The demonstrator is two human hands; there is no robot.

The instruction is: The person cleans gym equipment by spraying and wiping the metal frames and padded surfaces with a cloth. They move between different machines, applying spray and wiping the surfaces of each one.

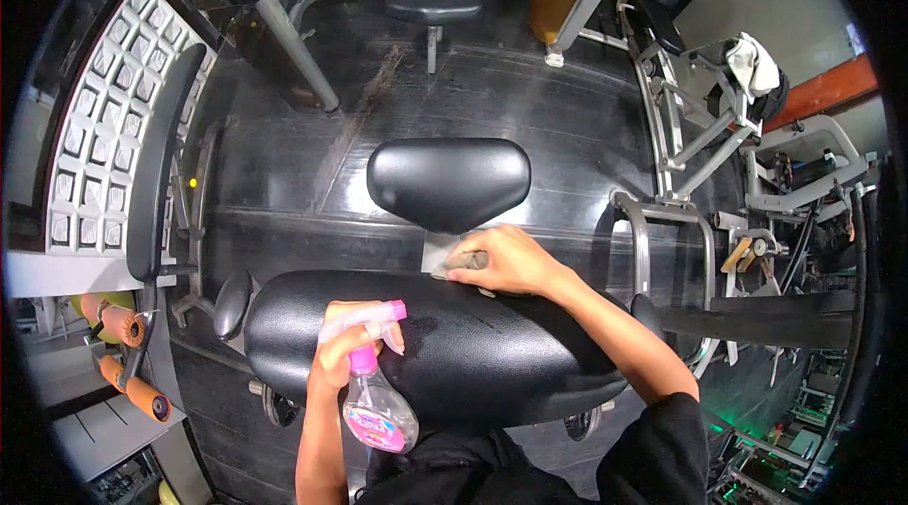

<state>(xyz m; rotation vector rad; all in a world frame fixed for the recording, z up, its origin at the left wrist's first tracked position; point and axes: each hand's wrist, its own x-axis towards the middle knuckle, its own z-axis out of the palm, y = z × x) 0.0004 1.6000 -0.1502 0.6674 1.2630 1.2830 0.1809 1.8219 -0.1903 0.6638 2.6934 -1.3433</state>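
Note:
My left hand is wrapped round the neck of a clear spray bottle with a pink trigger head and a pink label. The bottle is tilted in front of a long black padded cushion. My right hand presses a greyish cloth, mostly covered by the fingers, at the cushion's far edge. The cloth is beside a grey metal bar that joins the cushion to a smaller black seat pad. Dark specks, perhaps wet, show on the cushion.
A tall black backrest stands at the left, near orange foam rollers. Ahead is another machine's black seat. Metal gym frames line the right side, one with a white towel on it. The floor is dark rubber.

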